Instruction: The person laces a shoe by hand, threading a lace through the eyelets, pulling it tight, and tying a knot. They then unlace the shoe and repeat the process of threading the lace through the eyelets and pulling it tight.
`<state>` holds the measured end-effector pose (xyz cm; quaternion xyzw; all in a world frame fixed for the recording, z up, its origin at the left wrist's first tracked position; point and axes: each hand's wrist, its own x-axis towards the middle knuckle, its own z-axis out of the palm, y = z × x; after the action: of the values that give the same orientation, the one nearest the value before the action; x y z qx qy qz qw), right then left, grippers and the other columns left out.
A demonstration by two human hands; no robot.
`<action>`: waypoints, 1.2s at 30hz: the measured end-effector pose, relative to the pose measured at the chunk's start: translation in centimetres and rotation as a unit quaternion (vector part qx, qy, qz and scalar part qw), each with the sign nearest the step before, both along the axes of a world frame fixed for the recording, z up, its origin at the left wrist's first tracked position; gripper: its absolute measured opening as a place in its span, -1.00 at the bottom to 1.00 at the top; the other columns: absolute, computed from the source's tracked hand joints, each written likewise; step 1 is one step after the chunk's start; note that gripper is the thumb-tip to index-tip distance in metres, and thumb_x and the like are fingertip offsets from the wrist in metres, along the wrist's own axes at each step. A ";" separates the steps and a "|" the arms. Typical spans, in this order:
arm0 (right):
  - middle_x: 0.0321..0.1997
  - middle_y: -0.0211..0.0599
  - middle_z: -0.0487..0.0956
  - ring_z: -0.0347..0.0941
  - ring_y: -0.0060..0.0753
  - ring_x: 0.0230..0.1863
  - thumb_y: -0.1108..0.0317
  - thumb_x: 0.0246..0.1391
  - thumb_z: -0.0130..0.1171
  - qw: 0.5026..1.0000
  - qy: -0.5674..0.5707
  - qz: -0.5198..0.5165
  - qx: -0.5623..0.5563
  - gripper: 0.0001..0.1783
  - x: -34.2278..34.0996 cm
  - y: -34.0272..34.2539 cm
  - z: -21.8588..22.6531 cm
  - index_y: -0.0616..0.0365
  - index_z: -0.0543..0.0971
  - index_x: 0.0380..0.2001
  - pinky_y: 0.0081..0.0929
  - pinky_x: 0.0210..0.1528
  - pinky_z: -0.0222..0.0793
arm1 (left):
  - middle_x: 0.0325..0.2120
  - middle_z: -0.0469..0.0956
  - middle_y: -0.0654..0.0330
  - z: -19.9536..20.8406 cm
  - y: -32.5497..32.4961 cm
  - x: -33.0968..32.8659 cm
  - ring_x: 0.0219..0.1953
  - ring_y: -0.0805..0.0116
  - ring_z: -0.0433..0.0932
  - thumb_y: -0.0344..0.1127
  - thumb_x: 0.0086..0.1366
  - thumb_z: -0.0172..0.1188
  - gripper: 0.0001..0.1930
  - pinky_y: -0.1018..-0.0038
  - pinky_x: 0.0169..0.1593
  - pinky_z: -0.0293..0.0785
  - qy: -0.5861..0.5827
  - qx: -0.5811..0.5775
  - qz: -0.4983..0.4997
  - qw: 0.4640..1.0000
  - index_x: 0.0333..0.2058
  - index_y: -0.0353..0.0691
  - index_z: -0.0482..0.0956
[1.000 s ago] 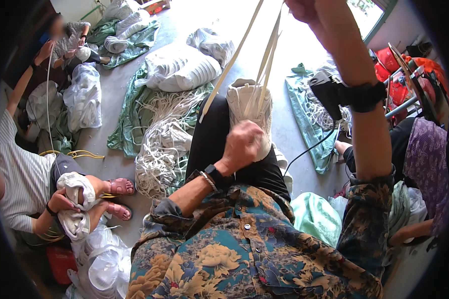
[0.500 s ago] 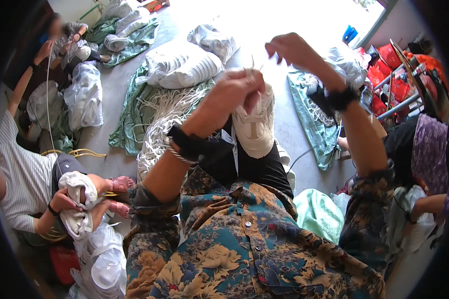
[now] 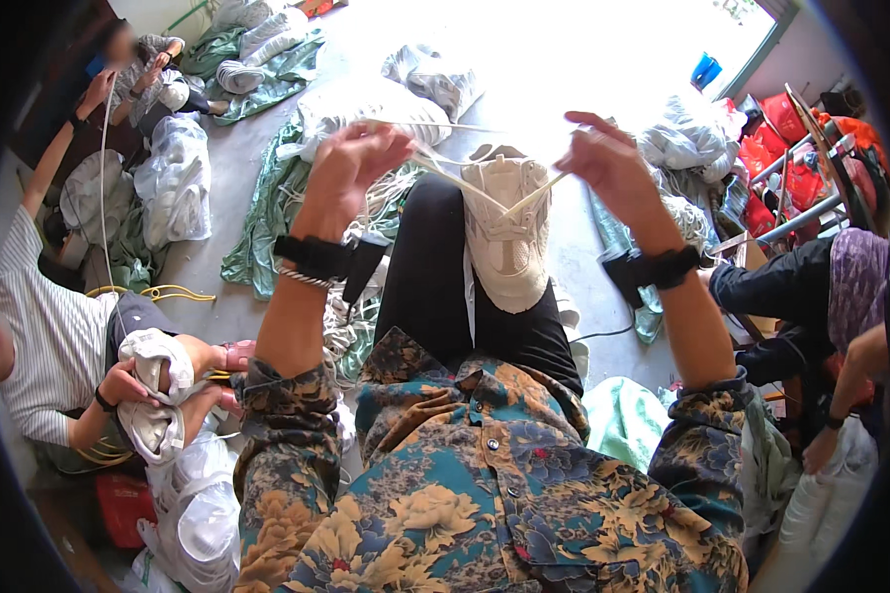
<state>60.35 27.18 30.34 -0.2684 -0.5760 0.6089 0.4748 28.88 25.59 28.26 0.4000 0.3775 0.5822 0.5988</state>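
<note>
A cream-coloured sneaker (image 3: 509, 232) rests on my legs, its toe pointing toward me. White shoelaces (image 3: 475, 186) come out of its eyelets, crossing over the tongue, and spread to both sides. My left hand (image 3: 361, 163), left of the shoe, pinches one lace, with a further length of lace stretching from it to the right. To the shoe's right, my right hand (image 3: 603, 158) has hold of the other lace near its thumb, index finger raised. Both laces look pulled fairly straight between the shoe and my hands.
A heap of white laces (image 3: 374, 203) and bagged shoe parts (image 3: 371, 104) lie on green sacks (image 3: 257, 222) ahead left. A striped-shirted person (image 3: 54, 331) sits at left with a white shoe (image 3: 155, 371). Another person's purple-clothed body (image 3: 850, 292) is at right, near red bags (image 3: 761, 148).
My hands have moved apart, the left one leftward and the right one slightly lower. Both laces are now stretched out from the shoe. At right, another person's arm has come further into view.
</note>
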 end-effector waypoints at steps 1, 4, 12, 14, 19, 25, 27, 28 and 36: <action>-0.44 -0.33 0.45 0.47 -0.37 -0.34 0.43 0.11 -0.04 0.997 0.065 -0.026 -0.034 -0.63 2.0 1.5 -0.2 0.38 0.30 -0.02 -0.44 -0.18 0.43 | -0.28 0.54 0.00 -2.5 0.2 -1.6 -0.18 0.13 0.54 -0.44 0.23 0.02 -0.86 0.29 0.00 0.45 0.009 -0.039 -0.020 0.999 -0.28 -0.37 0.46; -0.53 -0.29 0.39 0.37 -0.33 -0.46 0.49 0.10 -0.07 0.931 0.282 -0.020 -0.230 -0.76 9.8 6.0 -2.8 0.26 0.31 -0.13 -0.30 -0.22 0.35 | -0.36 0.55 0.10 -9.3 -0.5 -3.9 -0.29 0.15 0.56 -0.35 0.23 0.05 -0.86 0.29 -0.11 0.49 -0.094 -0.162 -0.027 0.982 -0.27 -0.26 0.47; -0.65 -0.41 0.29 0.17 -0.53 -0.67 0.59 0.00 -0.07 0.898 0.225 -0.270 -0.264 -0.79 17.9 5.8 -8.8 0.23 0.37 -0.23 -0.49 -0.47 0.22 | -0.55 0.45 0.18 -16.2 -1.4 -5.1 -0.58 0.27 0.40 -0.25 0.29 -0.06 -0.84 0.46 -0.58 0.25 -0.302 -0.273 0.092 0.909 -0.36 -0.18 0.43; -0.69 -0.43 0.28 0.10 -0.57 -0.75 0.62 -0.07 -0.02 0.884 0.210 -0.318 -0.272 -0.74 19.7 5.7 -10.3 0.23 0.38 -0.24 -0.52 -0.57 0.15 | -0.62 0.40 0.23 -17.6 -1.6 -7.0 -0.64 0.34 0.31 -0.26 0.31 -0.10 -0.82 0.48 -0.62 0.11 -0.373 -0.210 0.085 0.900 -0.38 -0.18 0.42; -0.71 -0.44 0.27 0.12 -0.59 -0.75 0.66 -0.10 -0.02 0.860 0.219 -0.360 -0.288 -0.75 22.6 3.7 -12.1 0.21 0.42 -0.28 -0.54 -0.63 0.18 | -0.67 0.34 0.25 -17.2 -3.2 -8.1 -0.67 0.36 0.25 -0.29 0.30 -0.12 -0.82 0.48 -0.64 0.09 -0.313 -0.265 0.143 0.901 -0.41 -0.20 0.43; -0.64 -0.38 0.35 0.26 -0.53 -0.67 0.58 -0.01 -0.03 0.853 0.227 -0.369 -0.289 -0.80 23.6 2.1 -9.9 0.18 0.42 -0.26 -0.51 -0.55 0.29 | -0.57 0.49 0.18 -13.8 -4.5 -10.0 -0.52 0.24 0.42 -0.28 0.28 -0.09 -0.81 0.32 -0.40 0.39 -0.253 -0.289 0.198 0.902 -0.46 -0.18 0.44; -0.59 -0.38 0.38 0.28 -0.53 -0.61 0.53 0.04 -0.03 0.857 0.211 -0.361 -0.302 -0.84 23.9 1.2 -7.7 0.19 0.45 -0.26 -0.59 -0.51 0.27 | -0.61 0.46 0.20 -14.8 -5.5 -14.9 -0.54 0.22 0.41 -0.30 0.26 -0.10 -0.80 0.31 -0.39 0.39 -0.299 -0.229 0.207 0.903 -0.49 -0.19 0.43; -0.56 -0.38 0.38 0.27 -0.54 -0.58 0.53 0.05 -0.02 0.872 0.231 -0.317 -0.292 -0.84 25.5 0.3 -6.7 0.20 0.45 -0.26 -0.61 -0.51 0.25 | -0.64 0.42 0.22 -15.1 -5.8 -16.9 -0.55 0.25 0.39 -0.31 0.25 -0.10 -0.80 0.35 -0.40 0.35 -0.324 -0.203 0.219 0.898 -0.53 -0.19 0.40; -0.47 -0.40 0.24 0.11 -0.59 -0.51 0.53 0.15 -0.11 0.913 0.285 -0.232 -0.178 -0.76 33.1 -8.0 0.8 0.31 0.36 -0.10 -0.67 -0.53 0.09 | -0.74 -0.02 0.36 -24.9 -20.1 -41.4 -0.65 0.45 0.00 -0.29 0.08 -0.05 -0.73 0.47 -0.48 -0.03 -0.288 -0.127 0.267 0.911 -0.70 -0.07 0.09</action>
<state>93.47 19.22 31.11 -0.2899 -0.2203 0.6243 0.6911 -12.48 5.48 3.40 0.0198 0.3518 0.7577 0.5493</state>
